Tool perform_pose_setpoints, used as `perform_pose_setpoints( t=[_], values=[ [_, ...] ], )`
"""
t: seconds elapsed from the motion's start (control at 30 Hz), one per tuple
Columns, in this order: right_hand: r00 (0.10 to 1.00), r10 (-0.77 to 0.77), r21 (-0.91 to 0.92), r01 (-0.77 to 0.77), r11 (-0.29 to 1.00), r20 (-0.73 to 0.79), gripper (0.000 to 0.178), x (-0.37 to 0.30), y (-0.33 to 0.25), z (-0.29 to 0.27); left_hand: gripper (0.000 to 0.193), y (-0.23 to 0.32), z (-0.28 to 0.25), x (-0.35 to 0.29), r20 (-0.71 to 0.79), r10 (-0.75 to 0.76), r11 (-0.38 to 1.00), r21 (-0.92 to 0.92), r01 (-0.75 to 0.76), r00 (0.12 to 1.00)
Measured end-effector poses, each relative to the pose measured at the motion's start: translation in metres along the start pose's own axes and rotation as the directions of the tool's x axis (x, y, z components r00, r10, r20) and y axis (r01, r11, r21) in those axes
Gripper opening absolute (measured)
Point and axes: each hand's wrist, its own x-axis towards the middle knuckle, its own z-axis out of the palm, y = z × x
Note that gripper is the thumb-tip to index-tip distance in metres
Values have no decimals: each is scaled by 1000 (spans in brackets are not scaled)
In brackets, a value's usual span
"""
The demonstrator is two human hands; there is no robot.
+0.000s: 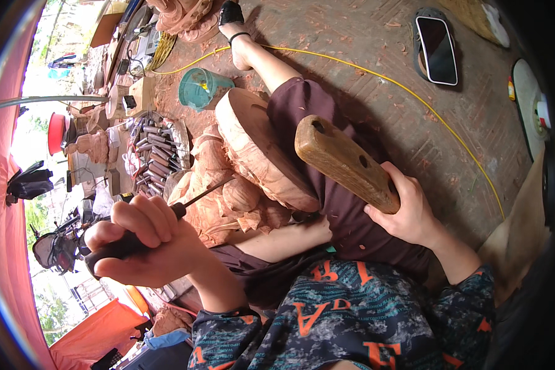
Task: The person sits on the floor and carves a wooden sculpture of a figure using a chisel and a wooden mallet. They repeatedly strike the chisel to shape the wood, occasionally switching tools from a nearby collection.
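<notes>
Carving (214,161), prob. mid-chiselling: your L hand (157,243) grips chisel (179,211), R hand (411,211) wood mallet (345,161); next tap prob. needs steady aim.

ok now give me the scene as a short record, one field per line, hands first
left hand: gripping the dark handle of a chisel
right hand: gripping a wooden mallet
chisel tip: at the carving; contact unclear
carving position: in front of the person, between the legs
spare tools: in a cluster left of the carving
bucket: teal, beyond the carving
phone: dark screen up, at upper right
</notes>
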Motion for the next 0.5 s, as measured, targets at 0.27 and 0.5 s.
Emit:
perform_pose_setpoints(
  t=[0.27,0.5],
  values=[
    [998,37,-91,-33,995,41,41,5,-3,0,18,-12,-103,69,-450,-329,944,-182,275,830],
    [990,127,-160,-115,980,65,39,15,-23,1,40,-166,-331,82,-769,-447,479,227,848,458]
  ],
)
